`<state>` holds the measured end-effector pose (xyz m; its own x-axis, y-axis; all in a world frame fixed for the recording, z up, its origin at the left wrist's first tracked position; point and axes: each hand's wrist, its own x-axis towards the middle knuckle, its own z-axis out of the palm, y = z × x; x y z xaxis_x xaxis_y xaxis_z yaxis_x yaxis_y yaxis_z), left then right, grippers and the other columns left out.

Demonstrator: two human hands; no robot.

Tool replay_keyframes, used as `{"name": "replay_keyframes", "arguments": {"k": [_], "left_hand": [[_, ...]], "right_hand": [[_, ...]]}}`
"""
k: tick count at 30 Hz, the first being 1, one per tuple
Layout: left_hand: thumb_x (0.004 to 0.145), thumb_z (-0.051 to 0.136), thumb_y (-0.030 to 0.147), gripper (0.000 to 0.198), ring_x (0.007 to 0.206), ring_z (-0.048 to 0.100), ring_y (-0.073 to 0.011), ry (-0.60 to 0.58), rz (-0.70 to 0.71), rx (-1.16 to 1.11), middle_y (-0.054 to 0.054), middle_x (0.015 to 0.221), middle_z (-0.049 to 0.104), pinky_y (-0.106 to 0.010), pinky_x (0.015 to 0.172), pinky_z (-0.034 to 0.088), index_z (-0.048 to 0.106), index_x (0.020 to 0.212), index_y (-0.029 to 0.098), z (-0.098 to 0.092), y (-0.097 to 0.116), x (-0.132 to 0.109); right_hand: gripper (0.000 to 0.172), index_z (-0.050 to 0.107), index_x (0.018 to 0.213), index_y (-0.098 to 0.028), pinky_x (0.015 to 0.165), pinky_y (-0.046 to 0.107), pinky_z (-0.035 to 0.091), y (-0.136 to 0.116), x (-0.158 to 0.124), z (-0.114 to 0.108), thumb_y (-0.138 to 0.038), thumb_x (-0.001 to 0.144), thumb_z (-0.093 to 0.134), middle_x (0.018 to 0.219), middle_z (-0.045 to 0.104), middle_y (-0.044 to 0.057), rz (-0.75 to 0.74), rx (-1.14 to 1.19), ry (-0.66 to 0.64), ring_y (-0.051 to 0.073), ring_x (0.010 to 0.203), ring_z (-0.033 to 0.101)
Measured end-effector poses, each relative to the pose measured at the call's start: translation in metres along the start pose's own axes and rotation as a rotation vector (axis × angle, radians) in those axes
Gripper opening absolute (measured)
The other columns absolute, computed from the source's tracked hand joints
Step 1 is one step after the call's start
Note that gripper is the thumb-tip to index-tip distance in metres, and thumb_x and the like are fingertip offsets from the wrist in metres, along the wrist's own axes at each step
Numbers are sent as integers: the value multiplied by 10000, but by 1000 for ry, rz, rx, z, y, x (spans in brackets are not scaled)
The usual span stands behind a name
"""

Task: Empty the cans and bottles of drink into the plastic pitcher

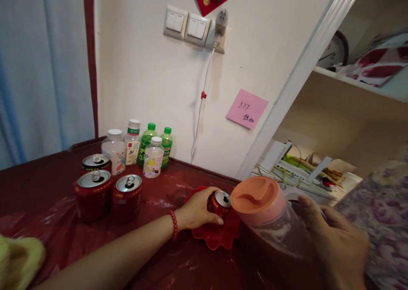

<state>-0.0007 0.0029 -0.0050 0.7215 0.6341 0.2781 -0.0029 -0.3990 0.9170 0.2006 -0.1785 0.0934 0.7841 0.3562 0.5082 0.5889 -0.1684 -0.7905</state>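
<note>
My left hand [199,209], with a red bead bracelet at the wrist, is wrapped round a small red drink can [219,203] whose top is open. The can sits over a red scalloped plate [213,239]. In my right hand [338,243] is the handle of a clear plastic pitcher [277,239] with an orange lid [256,196]. The pitcher leans left, its lid close to the can's rim. Whether lid and can touch I cannot tell. My right fingers curl round the handle and are partly hidden behind it.
Several opened red cans [127,200] stand on the left of the red-covered table [165,256]. Behind them are clear bottles [154,158] and green-capped bottles [167,145]. A yellow cloth [21,260] lies at the near left. A white cable [199,111] hangs down the wall.
</note>
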Motion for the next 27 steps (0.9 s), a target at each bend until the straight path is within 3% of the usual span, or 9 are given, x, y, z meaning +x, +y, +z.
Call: {"name": "replay_keyframes", "arguments": {"k": [27], "left_hand": [[527, 938, 189, 791, 1137, 629, -304, -2, -3, -15, -70, 1236, 689, -444, 1003, 474, 596, 1239, 236, 0, 1, -1]], "right_hand": [[587, 724, 860, -160, 600, 275, 380, -2, -1, 2, -737, 761, 686, 705, 603, 23, 12, 14, 5, 244, 761, 500]]}}
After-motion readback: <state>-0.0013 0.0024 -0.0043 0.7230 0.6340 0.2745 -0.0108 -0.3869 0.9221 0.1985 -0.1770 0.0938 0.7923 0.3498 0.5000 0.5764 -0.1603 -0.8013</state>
